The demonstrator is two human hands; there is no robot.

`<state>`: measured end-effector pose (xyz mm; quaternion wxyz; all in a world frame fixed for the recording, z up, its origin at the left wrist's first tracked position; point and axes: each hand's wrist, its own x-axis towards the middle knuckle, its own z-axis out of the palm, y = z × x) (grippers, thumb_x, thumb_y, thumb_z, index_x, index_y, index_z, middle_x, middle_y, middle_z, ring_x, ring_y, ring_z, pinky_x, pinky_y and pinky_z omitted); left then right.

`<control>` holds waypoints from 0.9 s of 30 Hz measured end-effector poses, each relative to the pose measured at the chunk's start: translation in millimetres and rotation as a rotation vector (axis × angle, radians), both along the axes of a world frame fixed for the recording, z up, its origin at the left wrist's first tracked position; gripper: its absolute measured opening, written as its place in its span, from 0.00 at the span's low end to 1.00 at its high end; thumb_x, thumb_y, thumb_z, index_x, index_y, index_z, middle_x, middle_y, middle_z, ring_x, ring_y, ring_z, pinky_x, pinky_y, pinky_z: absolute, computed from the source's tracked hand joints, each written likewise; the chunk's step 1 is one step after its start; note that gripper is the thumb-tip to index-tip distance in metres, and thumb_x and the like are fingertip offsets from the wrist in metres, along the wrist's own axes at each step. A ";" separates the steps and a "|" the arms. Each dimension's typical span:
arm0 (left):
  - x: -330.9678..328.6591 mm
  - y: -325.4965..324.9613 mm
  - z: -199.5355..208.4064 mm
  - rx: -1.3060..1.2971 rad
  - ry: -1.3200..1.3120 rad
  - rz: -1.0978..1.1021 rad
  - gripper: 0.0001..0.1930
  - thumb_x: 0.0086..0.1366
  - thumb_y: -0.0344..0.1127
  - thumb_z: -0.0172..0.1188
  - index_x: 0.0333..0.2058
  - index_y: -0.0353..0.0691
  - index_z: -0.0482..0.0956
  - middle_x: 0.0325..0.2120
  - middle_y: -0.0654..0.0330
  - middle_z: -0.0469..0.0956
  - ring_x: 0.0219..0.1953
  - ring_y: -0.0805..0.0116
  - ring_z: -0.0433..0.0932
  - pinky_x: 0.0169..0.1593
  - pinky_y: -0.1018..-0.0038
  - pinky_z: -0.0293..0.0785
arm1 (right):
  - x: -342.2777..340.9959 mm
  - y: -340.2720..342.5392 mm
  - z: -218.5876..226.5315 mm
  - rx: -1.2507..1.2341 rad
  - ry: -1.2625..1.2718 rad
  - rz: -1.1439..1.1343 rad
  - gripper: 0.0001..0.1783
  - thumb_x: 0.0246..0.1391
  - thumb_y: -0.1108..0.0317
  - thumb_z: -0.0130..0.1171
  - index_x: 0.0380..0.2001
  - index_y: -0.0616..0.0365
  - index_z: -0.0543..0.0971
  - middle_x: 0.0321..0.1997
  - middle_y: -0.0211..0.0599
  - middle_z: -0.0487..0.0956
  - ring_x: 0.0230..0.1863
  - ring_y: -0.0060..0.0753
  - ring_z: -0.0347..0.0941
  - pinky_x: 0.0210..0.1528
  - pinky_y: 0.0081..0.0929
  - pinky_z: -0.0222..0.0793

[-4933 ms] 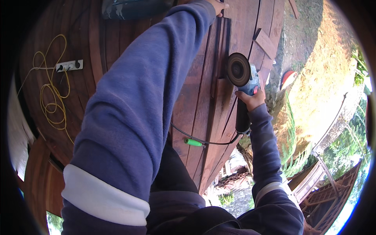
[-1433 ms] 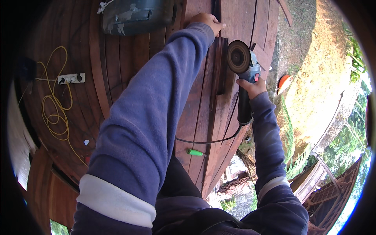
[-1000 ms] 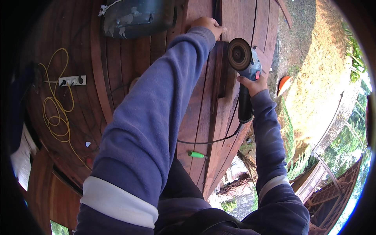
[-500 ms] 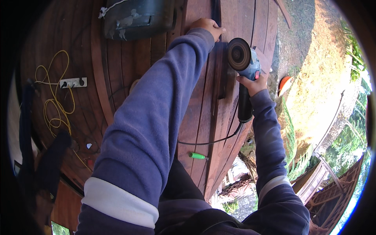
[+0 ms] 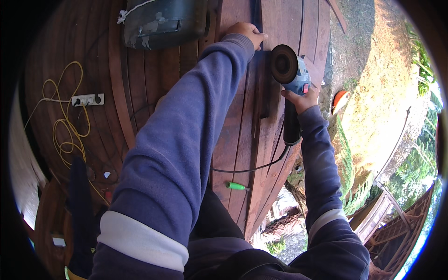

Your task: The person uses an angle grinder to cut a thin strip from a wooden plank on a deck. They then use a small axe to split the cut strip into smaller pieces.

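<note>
Standing over a red-brown plank deck (image 5: 238, 126), we're seeing its boards filling the middle and left. Sunlit dirt ground (image 5: 373, 79) is lying past its right edge. A beamed wooden structure (image 5: 396, 228) is sitting lower right. A dark form (image 5: 80, 205) is showing lower left; too dim for us to name. A dark green container (image 5: 165, 25) is sitting at the top, finish showing pale patches. Yellow cable (image 5: 88, 122) is lying in loose loops at left.

We're holding an angle grinder (image 5: 297, 85) right of centre, disc end pointing away from us, disc (image 5: 285, 64) facing up. Can't tell if the disc is spinning. It's sitting beside a dark timber strip (image 5: 264, 100) in this view; can't tell if they're touching. Black cord (image 5: 247, 171) is running from the grinder's near end off to the left, passing under our left sleeve in view.

Hands: right hand (image 5: 303, 100) is wrapping the grinder just behind its head, firmly closed. Left hand (image 5: 245, 34) is reaching to the far end of the strip, fingers bent in; we can't tell if it's gripping anything.

Small stuff: white power strip (image 5: 88, 100) is lying among the cable loops; green-handled tool (image 5: 236, 185) is lying just nearer us than the cord.
</note>
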<state>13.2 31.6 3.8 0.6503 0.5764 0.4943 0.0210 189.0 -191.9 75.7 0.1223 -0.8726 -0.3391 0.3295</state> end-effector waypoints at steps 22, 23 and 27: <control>-7.2 -37.9 4.2 0.455 -0.009 0.107 0.16 0.67 0.38 0.69 0.48 0.34 0.80 0.39 0.54 0.84 0.36 0.62 0.84 0.40 0.66 0.81 | -106.7 -267.6 111.1 0.258 0.243 -0.837 0.21 0.48 0.66 0.75 0.44 0.64 0.81 0.35 0.34 0.84 0.35 0.29 0.81 0.42 0.31 0.77; -19.1 -62.8 15.3 0.850 0.125 0.005 0.17 0.65 0.35 0.69 0.49 0.34 0.79 0.42 0.52 0.83 0.42 0.56 0.83 0.47 0.60 0.80 | -120.0 -289.3 113.8 0.243 0.317 -0.976 0.20 0.49 0.66 0.74 0.43 0.63 0.81 0.34 0.34 0.84 0.34 0.29 0.81 0.41 0.31 0.77; -54.2 -219.8 55.0 0.896 -0.456 -0.910 0.28 0.57 0.38 0.72 0.56 0.39 0.78 0.54 0.48 0.77 0.59 0.46 0.74 0.65 0.51 0.70 | -176.4 -366.4 127.6 0.354 0.313 -1.272 0.18 0.51 0.67 0.74 0.44 0.62 0.82 0.33 0.32 0.83 0.33 0.26 0.80 0.38 0.28 0.75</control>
